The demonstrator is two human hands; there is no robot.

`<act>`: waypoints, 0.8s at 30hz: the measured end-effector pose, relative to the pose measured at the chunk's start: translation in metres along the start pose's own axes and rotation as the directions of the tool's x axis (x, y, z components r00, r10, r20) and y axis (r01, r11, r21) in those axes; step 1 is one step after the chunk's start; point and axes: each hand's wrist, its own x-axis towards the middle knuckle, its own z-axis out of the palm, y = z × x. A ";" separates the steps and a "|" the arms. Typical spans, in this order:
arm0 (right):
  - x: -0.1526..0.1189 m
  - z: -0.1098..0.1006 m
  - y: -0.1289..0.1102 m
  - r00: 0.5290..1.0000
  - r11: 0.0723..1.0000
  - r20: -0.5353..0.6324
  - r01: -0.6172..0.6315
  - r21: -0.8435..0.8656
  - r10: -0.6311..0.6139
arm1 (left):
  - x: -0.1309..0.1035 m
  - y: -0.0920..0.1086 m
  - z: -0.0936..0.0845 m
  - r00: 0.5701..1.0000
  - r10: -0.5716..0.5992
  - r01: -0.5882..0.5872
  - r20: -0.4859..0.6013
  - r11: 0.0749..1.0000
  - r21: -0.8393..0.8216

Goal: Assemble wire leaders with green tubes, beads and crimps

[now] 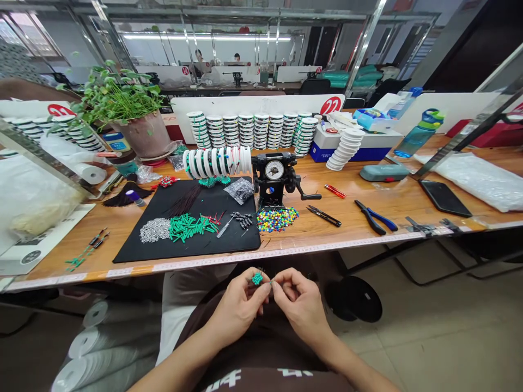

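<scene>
From where I stand, the wooden table [310, 234] stretches right across, a black mat [139, 242] on its left half. A potted plant [143, 133] stands behind the mat to the left. The winder [274, 177], a row of white spools [216, 162] out to its left, sits at the mat's right side. Both hands are in front of the table's near edge, above the lap, fingertips nearly meeting. The left hand [241, 305] has its fingers closed around a green bundle [257, 279]; the right hand [301, 305] pinches a tiny green bit [271, 282] just beside it. Pliers [376, 218] lie to the right, handles spread, with cutters [324, 215] nearer the winder. Green tubes [190, 227] are heaped on the mat, silver pieces [155, 231] touching their left side, and coloured beads [278, 219] lie in front of the winder.
</scene>
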 end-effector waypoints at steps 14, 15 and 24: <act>0.011 -0.019 0.019 0.894 0.875 0.028 0.443 -0.194 -0.446 | 0.002 0.004 -0.006 0.990 -0.134 0.139 0.043 0.980 -0.142; 0.011 -0.020 0.018 0.883 0.859 0.032 0.464 -0.216 -0.469 | 0.002 0.004 -0.006 0.990 -0.134 0.139 0.044 0.980 -0.142; 0.007 -0.019 0.016 0.921 0.920 0.044 0.389 -0.053 -0.387 | 0.002 0.004 -0.004 0.994 -0.106 0.107 0.021 0.989 -0.099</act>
